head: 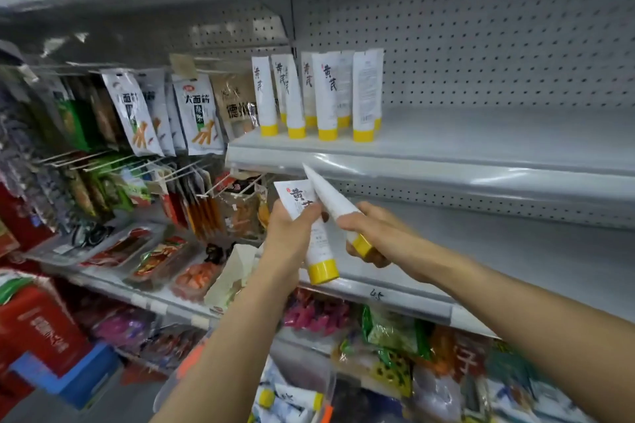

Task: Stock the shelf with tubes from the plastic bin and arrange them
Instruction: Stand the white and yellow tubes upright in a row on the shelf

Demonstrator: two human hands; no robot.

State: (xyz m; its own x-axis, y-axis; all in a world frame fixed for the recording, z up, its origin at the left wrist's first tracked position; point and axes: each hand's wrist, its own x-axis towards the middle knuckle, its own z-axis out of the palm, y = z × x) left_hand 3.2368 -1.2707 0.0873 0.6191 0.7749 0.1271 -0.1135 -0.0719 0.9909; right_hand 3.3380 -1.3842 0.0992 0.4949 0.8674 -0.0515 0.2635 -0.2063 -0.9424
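Several white tubes with yellow caps (326, 96) stand cap-down in rows at the left end of the grey shelf (481, 134). My left hand (288, 233) grips one white tube (318, 251), cap pointing down. My right hand (371, 233) grips a second tube (330, 196), its flat end tilted up to the left and crossing the first tube. Both hands are below the shelf's front edge. A clear plastic bin (330, 388) with more tubes (285, 402) sits low, between my forearms.
Snack packets (199, 113) hang on pegs left of the tubes. Trays of packaged food (161, 257) lie on the lower left shelf. The shelf right of the standing tubes is bare, backed by pegboard (498, 55). Bagged goods (395, 336) fill the bottom shelf.
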